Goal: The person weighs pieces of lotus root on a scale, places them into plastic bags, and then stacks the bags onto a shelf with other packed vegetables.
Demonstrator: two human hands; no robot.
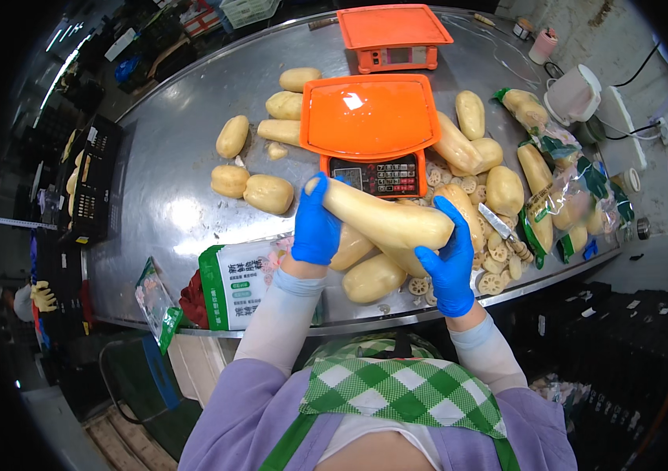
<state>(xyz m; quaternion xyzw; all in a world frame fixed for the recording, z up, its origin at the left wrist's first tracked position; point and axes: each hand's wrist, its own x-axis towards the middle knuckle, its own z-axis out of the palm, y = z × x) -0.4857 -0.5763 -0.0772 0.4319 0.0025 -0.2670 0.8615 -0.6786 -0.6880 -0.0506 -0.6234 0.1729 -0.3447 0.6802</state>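
Note:
Between my two blue-gloved hands is a long peeled lotus root. My left hand grips its narrow end, and my right hand holds the thick end. More peeled lotus root pieces lie below it on the steel table. Just beyond stands an orange digital scale with a bare tray. Right of my right hand, a knife with a wooden handle rests on cut lotus root slices. A stack of printed plastic bags lies left of my left forearm.
A second orange scale stands at the far edge. Filled bags of lotus root, a white jug and a pink bottle are at the right. A black crate stands left. Loose roots lie left of the nearer scale.

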